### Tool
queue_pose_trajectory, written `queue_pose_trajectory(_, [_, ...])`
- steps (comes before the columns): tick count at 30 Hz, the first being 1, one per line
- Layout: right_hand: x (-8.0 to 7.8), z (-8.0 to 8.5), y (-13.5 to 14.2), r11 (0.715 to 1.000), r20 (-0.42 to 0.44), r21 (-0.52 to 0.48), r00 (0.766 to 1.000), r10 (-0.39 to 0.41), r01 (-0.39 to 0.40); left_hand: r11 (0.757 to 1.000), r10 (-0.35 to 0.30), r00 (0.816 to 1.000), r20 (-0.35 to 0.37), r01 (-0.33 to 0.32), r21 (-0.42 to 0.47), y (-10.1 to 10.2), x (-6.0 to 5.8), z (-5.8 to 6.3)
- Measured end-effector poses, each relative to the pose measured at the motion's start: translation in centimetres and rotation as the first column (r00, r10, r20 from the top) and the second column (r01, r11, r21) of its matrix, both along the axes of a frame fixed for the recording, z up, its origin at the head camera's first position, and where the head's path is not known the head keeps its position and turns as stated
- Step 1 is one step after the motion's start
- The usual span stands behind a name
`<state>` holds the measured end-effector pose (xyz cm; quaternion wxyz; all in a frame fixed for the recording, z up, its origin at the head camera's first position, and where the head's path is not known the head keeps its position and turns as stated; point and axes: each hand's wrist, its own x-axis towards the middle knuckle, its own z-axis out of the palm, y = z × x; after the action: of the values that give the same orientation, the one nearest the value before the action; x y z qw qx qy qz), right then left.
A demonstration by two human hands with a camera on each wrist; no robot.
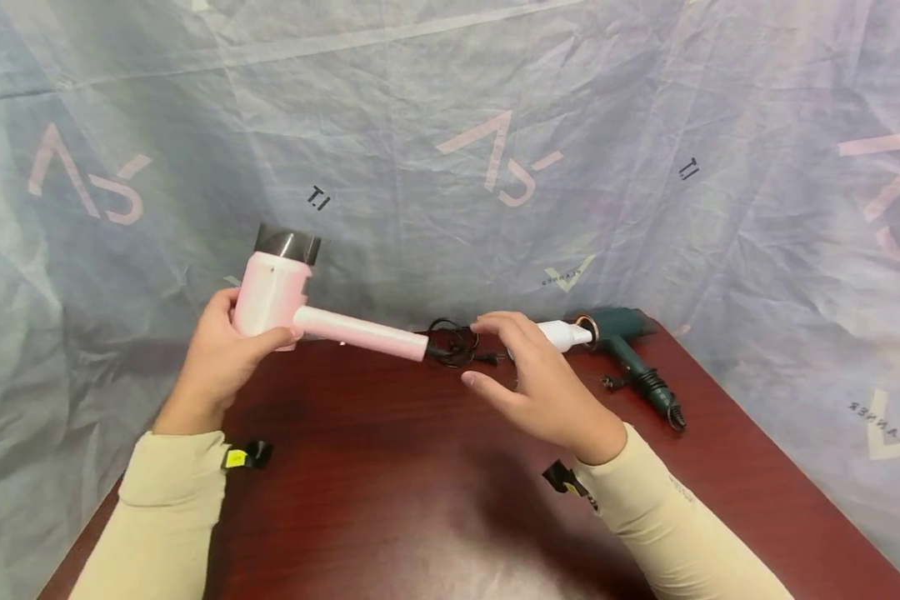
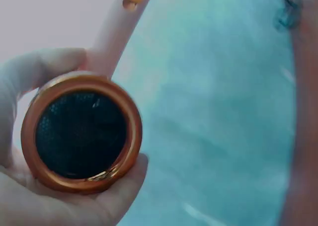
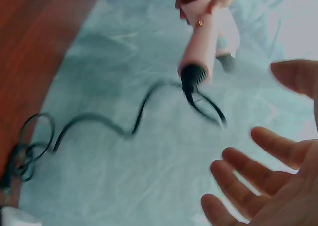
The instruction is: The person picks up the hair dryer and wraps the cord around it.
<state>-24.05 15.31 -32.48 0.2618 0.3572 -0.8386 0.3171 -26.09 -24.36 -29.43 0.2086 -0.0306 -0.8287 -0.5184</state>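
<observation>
My left hand [image 1: 223,350] grips the barrel of a pink hair dryer [image 1: 270,292] and holds it above the table's left side. Its dark nozzle [image 1: 288,244] points up and its handle [image 1: 360,332] stretches right. In the left wrist view the copper-coloured ring [image 2: 131,131] round the dark rear grille faces the camera, fingers wrapped about the body. A black cord [image 3: 134,126] runs from the handle's end down to a loose coil [image 1: 452,343]. My right hand [image 1: 543,387] hovers right of the coil, fingers spread and apart from the cord, holding nothing.
Behind my right hand lies a white hair dryer [image 1: 562,335], partly hidden. Beside it a dark green hair dryer [image 1: 621,325] rests with its cord wound round the handle. The red-brown table [image 1: 390,483] ends at a grey printed sheet [image 1: 390,167] hanging behind.
</observation>
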Motion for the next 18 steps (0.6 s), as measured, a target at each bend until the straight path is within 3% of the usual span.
queue_pose_trajectory(4, [0.9,1.0,-0.9,0.996,-0.053,-0.060,0.996,0.069,-0.072,1.000,0.027,0.991,-0.134,-0.025,0.017,3.6,3.1,1.8])
queue_pose_trajectory(10, [2.2,2.0,-1.2,0.978,-0.194,-0.148,0.974,0.117,-0.147,0.998,-0.012,0.960,-0.281,0.030,0.062,7.6,7.8,3.3])
queue_pose_trajectory(14, [2.9,2.8,-0.6,0.970,-0.285,-0.178,0.952,0.113,-0.168,0.994,-0.002,0.935,-0.355,0.041,0.102,9.3,9.8,4.3])
queue_pose_trajectory(18, [3.4,3.4,0.2,0.973,-0.309,-0.134,0.941,0.138,-0.186,0.991,0.009,0.919,-0.394,0.045,0.127,10.2,11.1,4.8])
